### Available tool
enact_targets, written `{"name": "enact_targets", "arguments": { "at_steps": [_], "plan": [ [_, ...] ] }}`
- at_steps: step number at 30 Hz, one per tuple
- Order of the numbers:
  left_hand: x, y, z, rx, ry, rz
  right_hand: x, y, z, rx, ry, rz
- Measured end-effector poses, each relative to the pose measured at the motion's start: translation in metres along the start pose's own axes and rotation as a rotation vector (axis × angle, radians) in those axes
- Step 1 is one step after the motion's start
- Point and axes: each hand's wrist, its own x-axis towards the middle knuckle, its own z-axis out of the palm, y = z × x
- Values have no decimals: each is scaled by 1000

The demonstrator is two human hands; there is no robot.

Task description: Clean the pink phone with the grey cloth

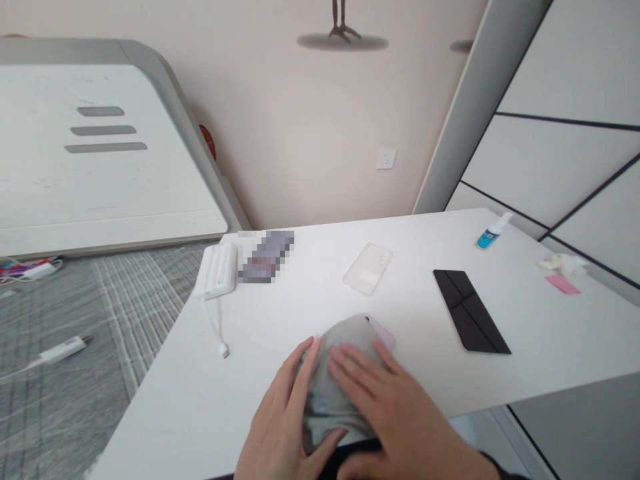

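Observation:
A grey cloth lies at the near edge of the white table, partly covering a pale lilac flat thing, perhaps a phone, whose upper right corner shows. My left hand rests along the left side of the cloth with its fingers stretched out and its thumb apart. Across the top of the cloth, my right hand lies flat with its fingers spread, slightly blurred. Most of the lilac thing is hidden by the cloth and my right hand. Beyond them lies a clear phone case.
The white table bears a power bank with a short cable, a blurred-out flat item, a black tablet, a spray bottle, crumpled tissue and a pink slip. A bed adjoins the left.

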Motion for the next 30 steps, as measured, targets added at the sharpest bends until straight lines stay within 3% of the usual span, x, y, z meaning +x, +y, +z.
{"name": "enact_targets", "arguments": {
  "at_steps": [3, 4, 8, 10, 14, 20, 30],
  "plan": [
    [0, 0, 1, 13, 14, 23, 4, 9, -5, -21, 26, 249],
    [0, 0, 1, 15, 20, 33, 5, 8, -5, -10, 27, 227],
    [-1, 0, 1, 12, 15, 29, 5, -10, -1, 63, 5, -103],
    [-1, 0, 1, 11, 5, 11, 5, -9, -2, 66, -10, -43],
    [-1, 0, 1, 23, 13, -11, 6, 14, -6, -47, 55, 267],
    [3, -1, 5, 145, 129, 9, -5, 19, 0, -94, 80, 262],
    [9, -1, 8, 42, 81, 23, -7, 21, -1, -116, 112, 280]
  ]
}}
